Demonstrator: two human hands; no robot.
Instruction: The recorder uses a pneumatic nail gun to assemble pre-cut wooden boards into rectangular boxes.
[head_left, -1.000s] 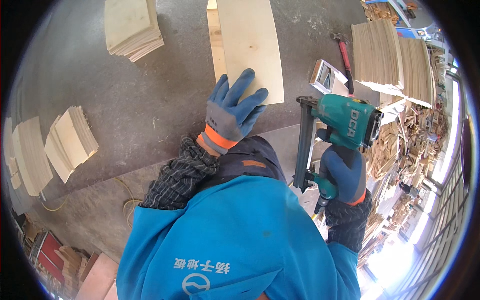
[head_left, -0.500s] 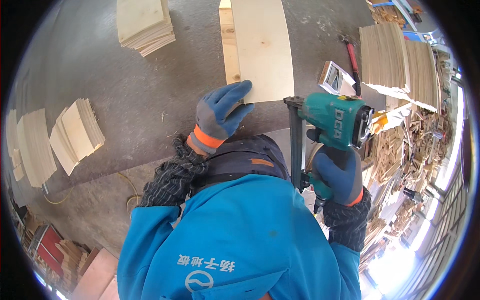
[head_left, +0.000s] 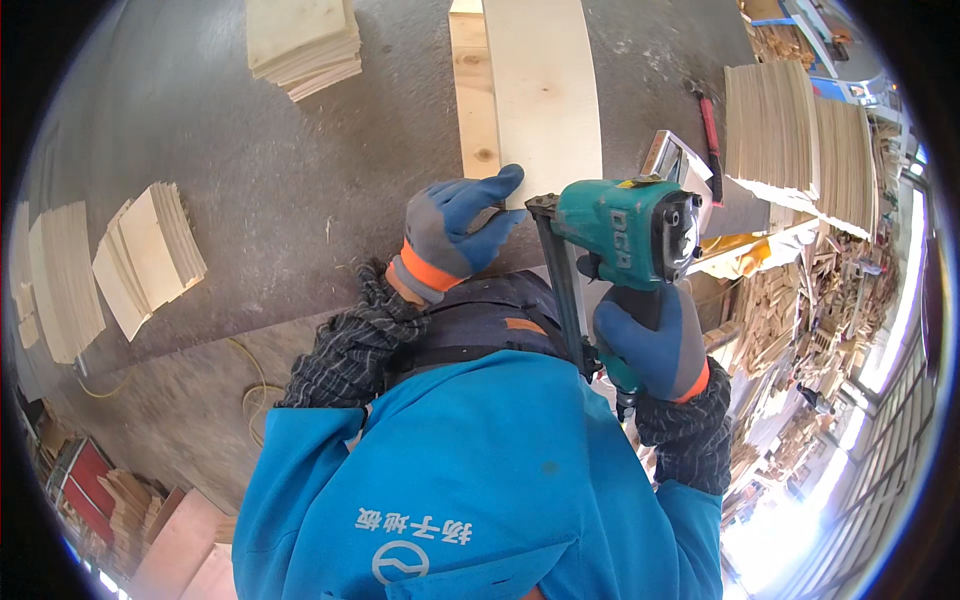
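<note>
A pale wooden board (head_left: 548, 90) lies lengthwise away from me on the dark tabletop (head_left: 370, 180). A knotty wooden strip (head_left: 474, 95) shows along its left side. My gloved left hand (head_left: 455, 225) grips the near left corner of the board, fingers on top and thumb along the near edge; the exact contact is partly hidden. My gloved right hand (head_left: 655, 340) is wrapped round the handle of a teal nail gun (head_left: 605, 225). The tool's nose is at the board's near end, close to my left fingertips; whether it touches the wood I cannot tell.
Stacks of thin wooden panels stand at the far left (head_left: 305, 45), near left (head_left: 150, 255) and right (head_left: 770, 125). A red-handled hammer (head_left: 710, 135) and an open box (head_left: 675, 160) lie right of the board. A yellow hose (head_left: 255, 385) runs over the floor, with scrap wood (head_left: 775, 340) at right.
The nail gun in my right hand has moved left, up to the board's near end. My left hand keeps its place at the board's corner, and the view has shifted slightly.
</note>
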